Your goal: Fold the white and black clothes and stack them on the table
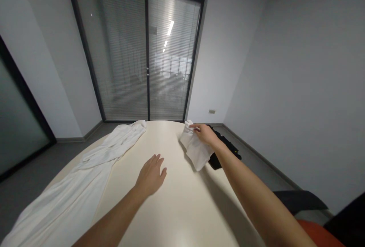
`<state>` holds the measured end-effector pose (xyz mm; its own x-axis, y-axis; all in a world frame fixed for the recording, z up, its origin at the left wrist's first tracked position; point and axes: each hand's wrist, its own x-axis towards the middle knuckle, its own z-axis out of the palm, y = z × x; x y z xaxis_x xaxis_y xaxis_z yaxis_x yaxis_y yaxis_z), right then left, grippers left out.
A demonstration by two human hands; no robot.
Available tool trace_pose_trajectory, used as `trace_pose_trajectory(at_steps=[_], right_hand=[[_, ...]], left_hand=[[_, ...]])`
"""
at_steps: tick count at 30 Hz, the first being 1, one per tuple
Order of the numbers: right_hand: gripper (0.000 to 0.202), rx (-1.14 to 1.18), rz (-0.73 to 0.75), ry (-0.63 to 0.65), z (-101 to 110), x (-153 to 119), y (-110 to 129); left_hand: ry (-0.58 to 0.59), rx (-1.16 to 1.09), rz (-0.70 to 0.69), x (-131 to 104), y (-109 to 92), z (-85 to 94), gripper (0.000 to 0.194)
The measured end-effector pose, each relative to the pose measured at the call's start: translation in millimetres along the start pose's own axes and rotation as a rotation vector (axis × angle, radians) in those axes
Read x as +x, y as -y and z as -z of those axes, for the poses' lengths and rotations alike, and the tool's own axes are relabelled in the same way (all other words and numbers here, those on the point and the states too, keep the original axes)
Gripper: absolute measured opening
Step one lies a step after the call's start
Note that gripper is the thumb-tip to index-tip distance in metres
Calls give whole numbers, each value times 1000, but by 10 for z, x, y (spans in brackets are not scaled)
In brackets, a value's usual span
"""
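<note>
My right hand (205, 133) pinches the upper edge of a small white cloth garment (196, 150) at the right side of the table. The garment hangs from my fingers, its lower end at or just above the tabletop; I cannot tell its exact kind. Behind it and partly hidden by my forearm lies a black folded cloth item (225, 144). My left hand (151, 174) is over the middle of the table, fingers apart and holding nothing. To its left a long white garment (94, 171) stretches along the table's left side, wrinkled at its far end.
The pale table (171, 209) has a rounded far edge. A chair with a black armrest (302, 200) and a red-orange seat (319, 233) stands at the lower right. Beyond the table are a glass partition with blinds (122, 57) and a grey wall (308, 79).
</note>
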<state>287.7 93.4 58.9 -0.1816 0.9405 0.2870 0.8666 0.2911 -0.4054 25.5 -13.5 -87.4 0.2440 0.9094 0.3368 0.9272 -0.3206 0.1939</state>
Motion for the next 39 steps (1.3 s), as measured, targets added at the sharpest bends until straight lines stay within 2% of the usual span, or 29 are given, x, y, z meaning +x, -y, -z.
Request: trace_pose_trajectory(at_steps=[5,9,12,15,18,21,24,28,31,34,36,39], right_hand=[[38,44,0,-67,340,276,-225],[41,240,-30,-140,593,409,-454],[43,394,-74,-166,702,443,-666],[43,413,-163,-125,694,414,-961],[43,315,-275,-42,580,329,-1296],[42,235,-285,-17,441,248,-1550],[44,165,-259,-62,365,230,-1664],[45,50,-166,-152,382,282,-1669],[41,-90,-144,-189,413,281,-1564],[34,-215,-162,-238,389,152,-1294],[34,-288,-160,-238,324,-27,-1039],[43,-361,-41,-100,186,-379,-677]], left_hand=[[1,20,-7,11,-11,21,46],[-3,-19,4,13,-13,19,45],[-14,-49,0,13,-1,-4,44],[-20,-55,6,14,7,-25,43],[-24,-38,6,14,8,-31,43],[-32,-26,4,13,6,-24,42],[-23,-30,-1,16,5,-13,44],[-11,-41,1,22,-2,2,45],[-6,-30,2,21,-8,7,45],[-14,-37,6,14,-9,4,44],[-20,-50,9,9,-8,1,44],[-21,-52,7,2,-10,3,43]])
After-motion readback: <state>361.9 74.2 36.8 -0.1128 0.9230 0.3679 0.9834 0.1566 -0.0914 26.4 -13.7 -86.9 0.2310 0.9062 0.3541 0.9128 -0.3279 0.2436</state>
